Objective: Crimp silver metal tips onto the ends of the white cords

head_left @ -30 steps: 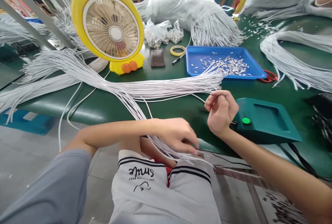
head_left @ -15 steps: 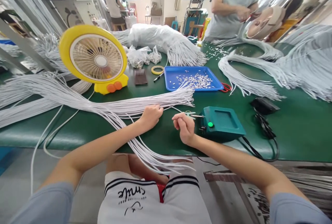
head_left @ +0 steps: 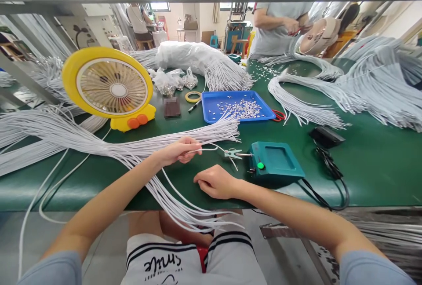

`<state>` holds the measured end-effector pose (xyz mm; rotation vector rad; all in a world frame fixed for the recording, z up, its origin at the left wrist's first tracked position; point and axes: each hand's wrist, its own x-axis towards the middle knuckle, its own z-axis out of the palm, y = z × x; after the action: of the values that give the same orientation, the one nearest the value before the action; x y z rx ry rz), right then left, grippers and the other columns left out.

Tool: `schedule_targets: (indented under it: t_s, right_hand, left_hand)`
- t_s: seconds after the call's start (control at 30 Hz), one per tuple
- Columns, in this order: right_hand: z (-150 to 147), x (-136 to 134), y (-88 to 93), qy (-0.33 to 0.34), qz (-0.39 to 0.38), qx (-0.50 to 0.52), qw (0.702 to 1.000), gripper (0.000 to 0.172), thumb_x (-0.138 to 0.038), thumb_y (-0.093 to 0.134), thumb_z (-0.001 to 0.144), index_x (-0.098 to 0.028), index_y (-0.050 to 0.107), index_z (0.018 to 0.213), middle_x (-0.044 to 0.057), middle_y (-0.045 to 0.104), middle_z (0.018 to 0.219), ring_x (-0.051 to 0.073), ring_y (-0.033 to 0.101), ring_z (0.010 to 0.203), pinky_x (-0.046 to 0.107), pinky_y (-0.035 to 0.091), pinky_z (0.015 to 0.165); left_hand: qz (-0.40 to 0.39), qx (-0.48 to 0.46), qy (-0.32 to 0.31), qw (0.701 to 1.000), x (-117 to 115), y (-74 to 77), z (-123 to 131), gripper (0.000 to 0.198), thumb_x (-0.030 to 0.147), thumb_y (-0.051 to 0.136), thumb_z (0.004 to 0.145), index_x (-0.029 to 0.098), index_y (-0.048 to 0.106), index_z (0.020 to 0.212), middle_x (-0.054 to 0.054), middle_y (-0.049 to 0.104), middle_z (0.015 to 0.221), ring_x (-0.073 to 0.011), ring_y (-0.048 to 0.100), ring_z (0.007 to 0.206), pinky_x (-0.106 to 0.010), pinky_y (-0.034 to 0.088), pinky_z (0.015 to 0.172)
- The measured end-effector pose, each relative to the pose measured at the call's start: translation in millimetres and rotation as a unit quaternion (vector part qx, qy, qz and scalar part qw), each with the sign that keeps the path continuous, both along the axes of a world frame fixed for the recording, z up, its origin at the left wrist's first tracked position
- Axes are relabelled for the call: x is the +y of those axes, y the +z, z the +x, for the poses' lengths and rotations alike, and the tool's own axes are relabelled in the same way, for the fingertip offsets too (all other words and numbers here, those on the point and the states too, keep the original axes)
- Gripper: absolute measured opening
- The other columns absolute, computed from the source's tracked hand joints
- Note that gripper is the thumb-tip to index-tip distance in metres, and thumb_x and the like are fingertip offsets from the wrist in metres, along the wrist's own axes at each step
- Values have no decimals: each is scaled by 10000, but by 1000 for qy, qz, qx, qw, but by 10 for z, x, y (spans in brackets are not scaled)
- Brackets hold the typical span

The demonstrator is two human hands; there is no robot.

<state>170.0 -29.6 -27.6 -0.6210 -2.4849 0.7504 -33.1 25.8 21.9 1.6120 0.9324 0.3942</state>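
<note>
My left hand (head_left: 184, 150) pinches a white cable (head_left: 209, 149) just in front of the cable bundle. That cable runs right to a pale green clip (head_left: 232, 154) on a metal rod, which sticks out of a teal box (head_left: 276, 161) with a lit green button. Close to the table's front, my right hand (head_left: 216, 182) is closed with its fingers curled, left of the box. What its fingers hold, if anything, is hidden. A thick bundle of white cables (head_left: 211, 132) lies behind my left hand, and some strands hang over the table edge.
Small metal pieces lie in a blue tray (head_left: 211, 113) behind the bundle, with red scissors (head_left: 279, 115) beside it. A yellow fan (head_left: 114, 87) stands left. Right of the box sits a black adapter (head_left: 326, 136) with cord. A co-worker (head_left: 280, 25) works across the table.
My right hand has moved away from the clip, left and toward the table's front. My left hand has shifted slightly left, the cable now showing between it and the clip. The view has tilted up.
</note>
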Motion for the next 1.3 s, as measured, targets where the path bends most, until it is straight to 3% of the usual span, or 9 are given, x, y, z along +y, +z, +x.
schedule_targets:
  t_s: [0.17, 0.3, 0.4, 0.53, 0.67, 0.83, 1.0, 1.1, 1.3]
  right_hand:
    - [-38, 97, -27, -113, -163, 98, 975, 191, -157, 497, 810, -138, 684, 777, 3, 619, 631, 101, 488, 565, 226, 377, 582]
    - [-76, 173, -46, -157, -214, 145, 953, 230, -187, 447, 823, -128, 665, 778, -23, 539, 551, 85, 437, 505, 207, 338, 496]
    - [-67, 172, -8, -184, -250, 180, 934, 263, -246, 418, 859, -130, 653, 838, -37, 489, 529, 85, 419, 486, 213, 334, 477]
    - [-3, 172, 100, -258, -277, 374, 847, 269, -315, 447, 892, -173, 634, 1023, -52, 437, 632, 71, 358, 495, 218, 287, 461]
    - [16, 222, 174, -235, -306, 468, 795, 311, -387, 557, 875, -218, 617, 1129, -37, 486, 781, 37, 332, 475, 221, 247, 435]
    - [-24, 238, 178, -225, -366, 399, 810, 260, -427, 655, 822, -183, 627, 907, -70, 439, 604, 55, 384, 476, 205, 348, 439]
    - [-13, 207, 194, -213, -308, 333, 866, 227, -387, 653, 837, -175, 605, 771, -40, 517, 647, 65, 457, 537, 209, 386, 490]
    - [-3, 203, 194, -209, -270, 312, 887, 222, -366, 640, 855, -172, 620, 749, -22, 529, 698, 77, 484, 594, 227, 414, 553]
    - [12, 216, 164, -179, -291, 324, 882, 207, -350, 641, 870, -173, 658, 763, -12, 539, 743, 67, 455, 583, 231, 398, 543]
  left_hand:
    - [-220, -194, -166, 942, -224, 98, 28, 437, 485, 670, 838, 118, 667, 1074, 53, 463, 440, -43, 324, 310, -159, 269, 347]
    - [-331, -209, -295, 872, -549, 41, 275, 467, 518, 701, 803, 89, 715, 985, 14, 494, 467, -69, 399, 326, -178, 305, 332]
    - [-360, -227, -221, 878, -630, -135, 435, 456, 529, 698, 798, 90, 703, 920, 30, 481, 454, -60, 358, 292, -179, 284, 313]
    - [-195, -268, 7, 944, -426, -355, 456, 441, 519, 742, 760, 88, 650, 740, -48, 624, 546, -130, 614, 466, -200, 479, 466]
    - [-146, -257, 65, 953, -250, -384, 369, 428, 480, 790, 720, 67, 689, 771, -46, 649, 629, -119, 647, 546, -204, 527, 561]
    - [-75, -207, 69, 973, -291, -359, 358, 423, 462, 784, 725, 59, 709, 831, -74, 683, 727, -141, 649, 491, -221, 510, 466]
    - [-102, -266, 107, 953, -327, -358, 391, 336, 353, 837, 686, 70, 717, 820, -71, 714, 749, -146, 703, 652, -229, 589, 646]
    - [-125, -284, 142, 940, -326, -351, 399, 389, 398, 844, 671, 70, 704, 827, -61, 712, 722, -137, 691, 598, -226, 586, 588]
    - [-114, -280, 163, 939, -327, -313, 397, 442, 407, 894, 579, 74, 662, 755, -20, 663, 621, -142, 651, 476, -226, 540, 461]
